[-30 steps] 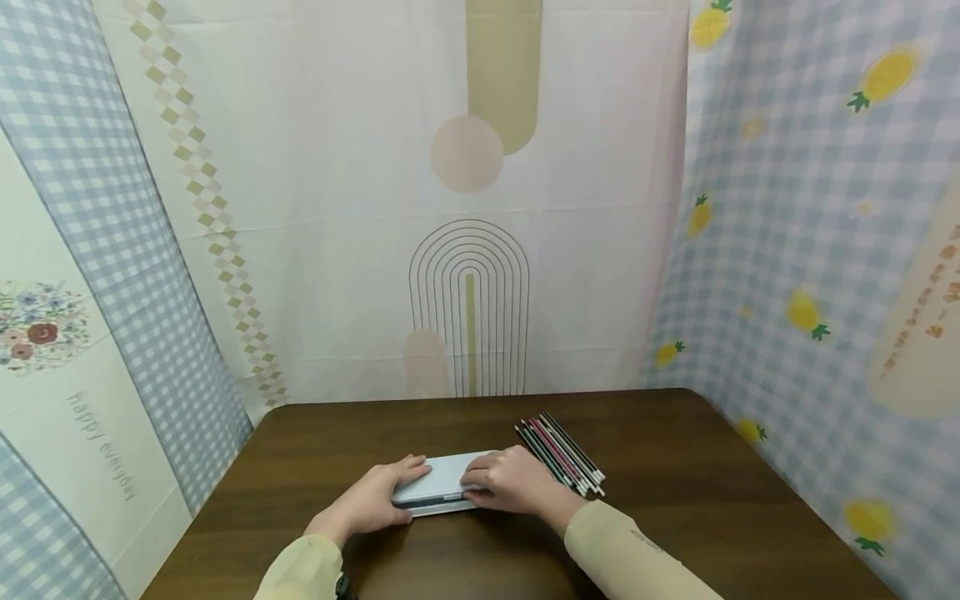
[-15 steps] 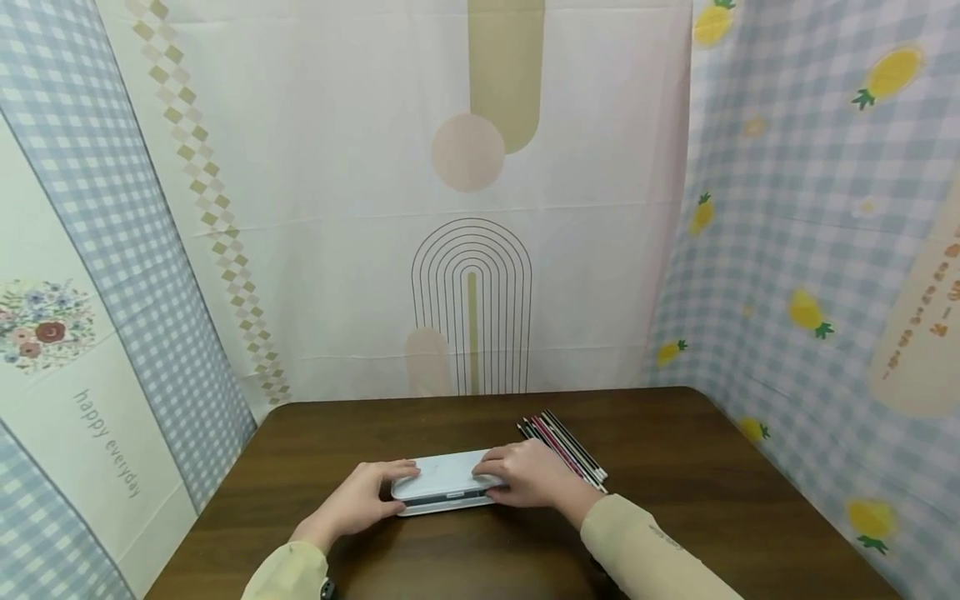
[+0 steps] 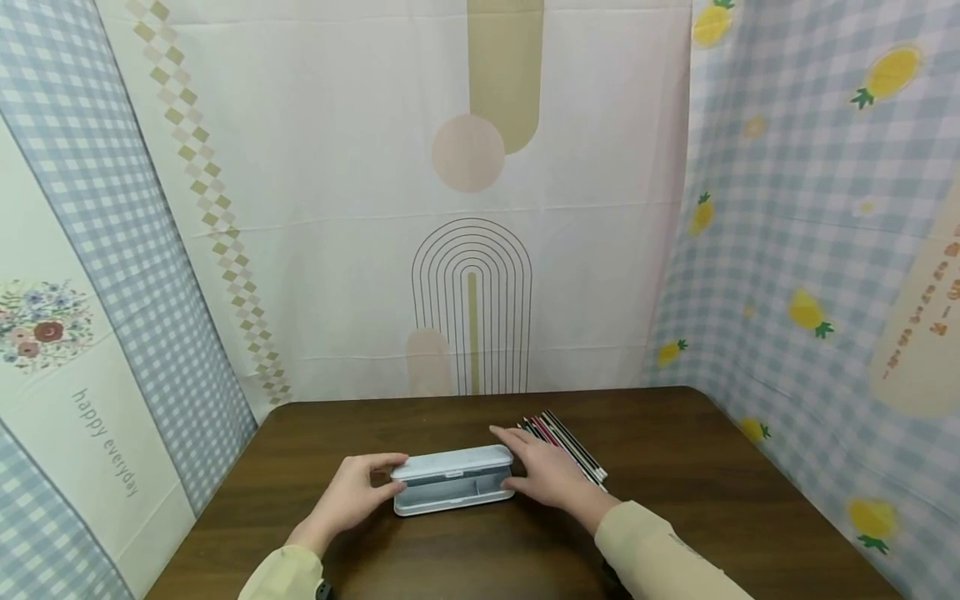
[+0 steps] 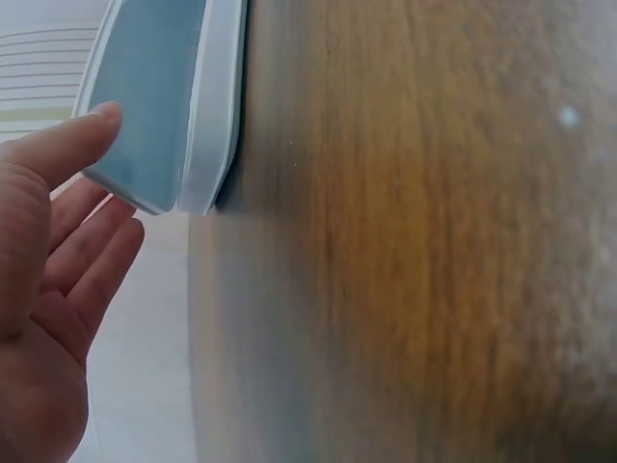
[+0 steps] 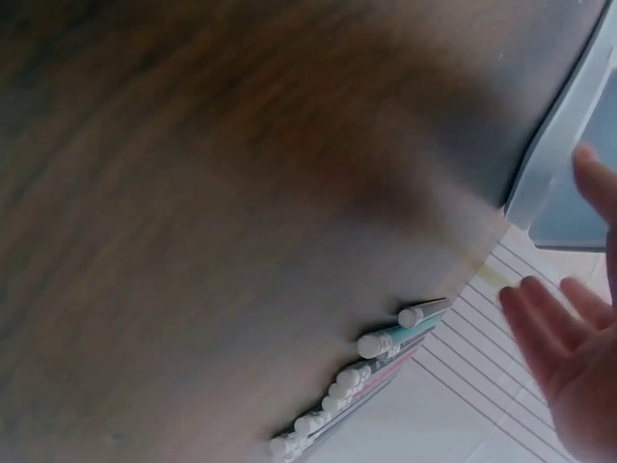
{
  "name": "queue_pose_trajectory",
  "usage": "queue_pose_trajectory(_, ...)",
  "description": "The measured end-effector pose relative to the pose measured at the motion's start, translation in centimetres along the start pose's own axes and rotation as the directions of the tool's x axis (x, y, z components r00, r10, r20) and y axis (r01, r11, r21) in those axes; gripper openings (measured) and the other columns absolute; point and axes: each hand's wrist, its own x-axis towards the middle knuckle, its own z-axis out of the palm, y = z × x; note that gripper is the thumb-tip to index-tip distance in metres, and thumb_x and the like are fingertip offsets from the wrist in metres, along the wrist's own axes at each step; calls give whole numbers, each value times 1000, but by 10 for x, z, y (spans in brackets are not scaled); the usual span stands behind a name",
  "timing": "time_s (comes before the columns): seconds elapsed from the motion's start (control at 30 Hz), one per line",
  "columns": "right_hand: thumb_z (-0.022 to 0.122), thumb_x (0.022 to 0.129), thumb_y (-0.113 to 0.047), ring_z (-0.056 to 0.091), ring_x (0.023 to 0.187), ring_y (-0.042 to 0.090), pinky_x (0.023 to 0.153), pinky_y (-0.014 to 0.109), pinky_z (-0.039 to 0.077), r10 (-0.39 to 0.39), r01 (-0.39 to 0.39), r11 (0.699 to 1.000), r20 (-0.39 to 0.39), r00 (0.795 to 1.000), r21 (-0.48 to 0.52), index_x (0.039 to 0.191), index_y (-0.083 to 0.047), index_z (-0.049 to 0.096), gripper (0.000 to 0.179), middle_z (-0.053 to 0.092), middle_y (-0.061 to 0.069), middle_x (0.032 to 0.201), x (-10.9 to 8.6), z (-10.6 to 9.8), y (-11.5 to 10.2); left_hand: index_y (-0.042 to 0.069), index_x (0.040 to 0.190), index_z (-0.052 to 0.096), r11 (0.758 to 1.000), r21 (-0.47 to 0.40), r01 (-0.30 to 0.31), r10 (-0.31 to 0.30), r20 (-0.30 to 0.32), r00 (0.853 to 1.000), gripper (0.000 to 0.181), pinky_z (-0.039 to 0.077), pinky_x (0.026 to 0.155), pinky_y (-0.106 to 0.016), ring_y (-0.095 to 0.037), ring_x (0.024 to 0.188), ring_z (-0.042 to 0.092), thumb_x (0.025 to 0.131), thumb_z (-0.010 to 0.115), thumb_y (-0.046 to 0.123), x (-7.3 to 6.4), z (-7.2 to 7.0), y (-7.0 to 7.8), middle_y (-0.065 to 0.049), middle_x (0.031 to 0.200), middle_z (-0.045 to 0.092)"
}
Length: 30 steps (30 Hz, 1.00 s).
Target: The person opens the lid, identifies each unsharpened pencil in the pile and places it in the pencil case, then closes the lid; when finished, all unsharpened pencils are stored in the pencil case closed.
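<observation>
A pale blue-white pencil case (image 3: 453,483) lies on the table with its hinged lid (image 3: 450,461) tilted up. The inside, with a small divider near its right end, shows in the head view. My left hand (image 3: 352,497) pinches the lid's left end, thumb inside and fingers behind. In the left wrist view, that thumb (image 4: 82,145) lies against the lid's inner face. My right hand (image 3: 551,471) is at the right end, its thumb (image 5: 593,178) by the lid's edge and its other fingers stretched out. Several pencils (image 3: 566,442) lie beside the right hand, partly hidden by it.
The brown wooden table (image 3: 645,533) carries the case and the pencils, whose white ends (image 5: 376,344) show in the right wrist view. A patterned cloth (image 3: 337,292) hangs behind the table, with checked cloths (image 3: 780,250) at the sides.
The case's lid has swung upward, baring the inside. My left hand shifted slightly left to the lid's end. My right hand moved right, and its fingers have spread off the lid's top.
</observation>
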Motion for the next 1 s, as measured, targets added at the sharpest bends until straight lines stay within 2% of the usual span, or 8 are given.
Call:
queue_pose_trajectory(0.1, 90, 89, -35, 63, 132, 35, 99, 52, 57, 69, -70, 996, 15, 998, 63, 169, -20, 33, 100, 54, 17, 157, -2, 0, 0, 8, 111, 79, 998, -45, 53, -57, -81, 995, 22, 62, 89, -38, -25, 101, 78, 90, 86, 6, 2, 2, 2, -6, 111, 80)
queue_pose_trajectory(0.2, 91, 89, -35, 62, 134, 35, 99, 52, 56, 131, -135, 986, 41, 991, 103, 170, -14, 31, 103, 56, 19, 155, -2, 0, -1, 10, 94, 70, 990, -103, 98, -114, -159, 981, 20, 62, 88, -32, -19, 98, 78, 88, 87, 2, 5, 5, 5, -3, 105, 80)
queue_pose_trajectory(0.37, 92, 87, -36, 71, 116, 29, 91, 48, 59, 214, -221, 968, 74, 974, 119, 161, -2, 45, 94, 70, 16, 137, 1, 0, -3, 9, 87, 59, 975, -156, 155, -193, -269, 944, 29, 59, 80, -24, -13, 91, 75, 90, 87, 4, 10, 11, 9, -4, 103, 81)
queue_pose_trajectory(0.47, 92, 86, -37, 73, 109, 26, 86, 47, 60, 222, -229, 968, 80, 972, 99, 149, 0, 60, 79, 76, 12, 126, 2, 0, -3, 8, 87, 63, 967, -159, 198, -241, -332, 912, 23, 57, 78, -23, -14, 90, 74, 92, 86, 7, 12, 14, 11, -5, 100, 80)
queue_pose_trajectory(0.57, 91, 86, -35, 73, 113, 27, 89, 47, 61, 212, -219, 972, 80, 974, 89, 136, -2, 72, 62, 78, 10, 122, 3, 0, -4, 7, 86, 69, 956, -173, 239, -289, -392, 873, 19, 56, 76, -22, -16, 87, 73, 92, 87, 10, 14, 17, 13, -7, 97, 79)
queue_pose_trajectory(0.73, 90, 88, -33, 73, 115, 27, 90, 48, 61, 200, -209, 974, 97, 975, 92, 127, -5, 78, 50, 78, 8, 123, 3, -1, -7, 4, 90, 78, 926, -239, 293, -373, -456, 808, 13, 54, 72, -20, -18, 88, 75, 94, 85, 15, 18, 23, 17, -9, 97, 79)
queue_pose_trajectory(0.83, 90, 88, -34, 73, 114, 26, 89, 48, 61, 199, -210, 974, 112, 973, 88, 127, -6, 79, 49, 78, 8, 123, 3, -2, -8, 2, 103, 82, 925, -251, 286, -375, -476, 795, 13, 55, 74, -19, -25, 96, 78, 97, 80, 13, 20, 26, 17, -13, 104, 81)
queue_pose_trajectory(1.0, 91, 87, -34, 74, 110, 24, 88, 47, 61, 197, -208, 975, 120, 973, 83, 124, -6, 80, 48, 80, 7, 117, 3, -2, -9, 0, 112, 82, 943, -215, 256, -331, -498, 801, 17, 57, 75, -19, -31, 101, 79, 97, 80, 8, 23, 29, 17, -17, 109, 80)
